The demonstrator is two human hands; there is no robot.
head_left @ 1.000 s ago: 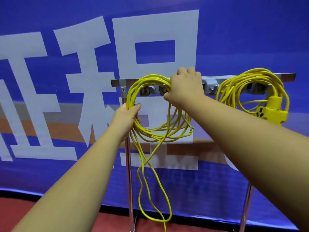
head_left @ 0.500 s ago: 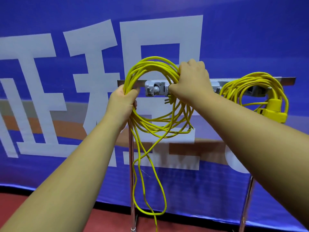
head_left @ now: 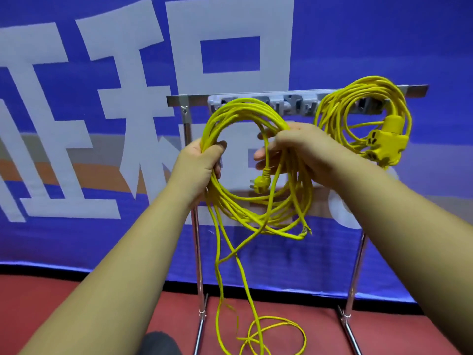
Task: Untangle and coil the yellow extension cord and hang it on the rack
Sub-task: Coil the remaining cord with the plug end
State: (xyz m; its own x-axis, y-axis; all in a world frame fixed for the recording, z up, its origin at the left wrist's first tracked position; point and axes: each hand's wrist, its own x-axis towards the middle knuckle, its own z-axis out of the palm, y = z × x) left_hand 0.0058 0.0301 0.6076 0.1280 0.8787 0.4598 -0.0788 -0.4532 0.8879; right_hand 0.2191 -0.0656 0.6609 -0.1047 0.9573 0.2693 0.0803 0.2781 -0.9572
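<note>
A coil of yellow extension cord (head_left: 245,111) hangs between my two hands in front of the metal rack (head_left: 179,100), off its hooks. My left hand (head_left: 202,162) grips the coil's left side. My right hand (head_left: 294,147) grips the right side of the loops. The cord's yellow plug (head_left: 261,179) dangles inside the coil. Loose cord (head_left: 256,331) trails down from the coil to the red floor and loops there.
A second yellow cord coil (head_left: 358,108) with a yellow socket block (head_left: 384,146) hangs on the rack's right end. The rack's grey hook strip (head_left: 289,105) and chrome legs (head_left: 198,265) stand before a blue banner. A dark shoe tip (head_left: 160,343) shows at the bottom.
The coil has come off the rack's hooks and moved down and toward me. Both hands lowered with it, and the view tilted down to show the floor.
</note>
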